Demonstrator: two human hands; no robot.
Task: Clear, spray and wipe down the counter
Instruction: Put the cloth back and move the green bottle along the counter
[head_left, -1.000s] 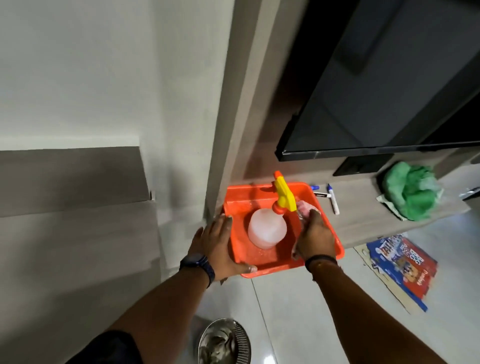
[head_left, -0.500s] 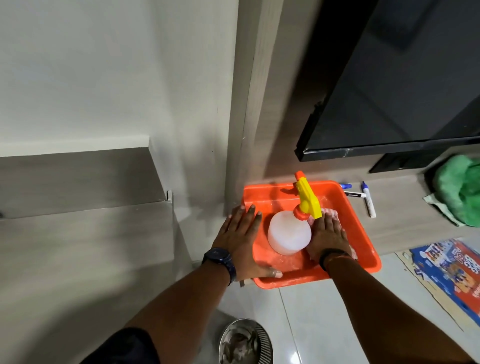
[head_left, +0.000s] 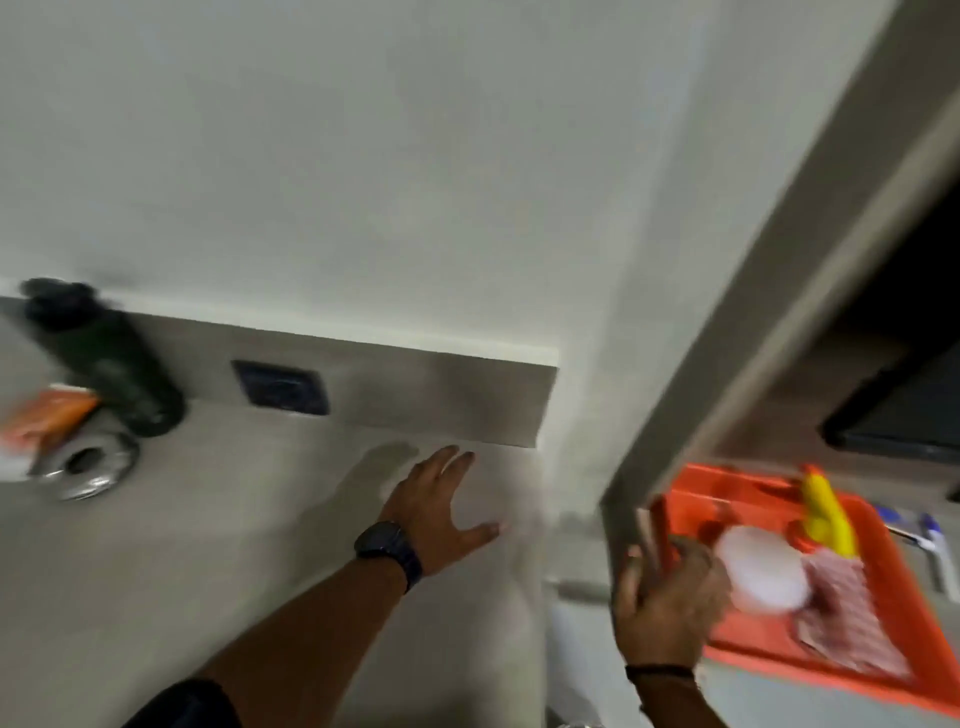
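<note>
An orange tray (head_left: 878, 525) rests on a low shelf at the right. It holds a clear spray bottle (head_left: 763, 569) with a yellow and orange trigger head and a pinkish cloth (head_left: 841, 613). My right hand (head_left: 670, 608) hovers at the tray's left rim, fingers apart, holding nothing. My left hand (head_left: 441, 509), with a dark watch on the wrist, is spread open over the grey counter (head_left: 218, 545) near its right end. The picture is blurred by motion.
On the counter's far left stand a dark green bottle (head_left: 111, 364), an orange packet (head_left: 49, 421) and a shiny metal ring (head_left: 85, 470). A dark socket (head_left: 283, 387) sits in the backsplash. A grey vertical panel (head_left: 753, 312) separates counter and shelf. Markers (head_left: 930, 535) lie beyond the tray.
Both hands have left the tray. My left hand has swung left over the counter, and the view has turned left, bringing the bottle, packet and ring into sight.
</note>
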